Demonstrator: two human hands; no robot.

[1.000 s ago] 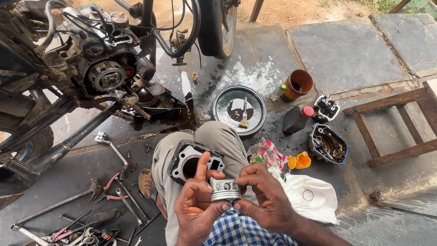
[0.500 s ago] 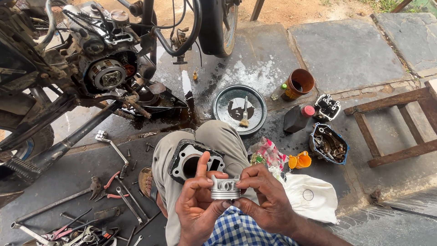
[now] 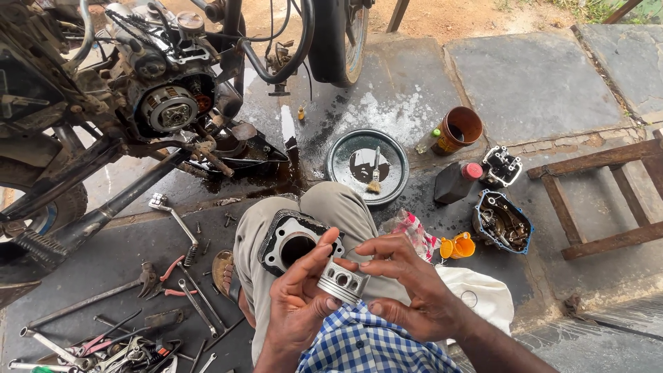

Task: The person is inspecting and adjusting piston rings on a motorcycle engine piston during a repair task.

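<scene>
Both hands, left hand [image 3: 297, 304] and right hand [image 3: 407, 290], fingers closed on a piston [image 3: 342, 281] (mid-frame); oily stone floor [image 3: 532, 83], motorbike [image 3: 138, 90] upper left.

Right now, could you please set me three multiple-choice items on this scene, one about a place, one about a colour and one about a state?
1. Where does the cylinder block rest?
A. on the person's knee
B. in the round pan
C. on the wooden frame

2. What colour is the cap of the dark bottle?
A. blue
B. red
C. white

3. How is the piston held?
A. lying on the ground
B. in the left hand alone
C. between both hands

Answers:
1 A, since it sits on the trouser leg above the hands.
2 B, the cap shows red beside the brown cup.
3 C, as fingers of the left hand and right hand both touch it.
</scene>
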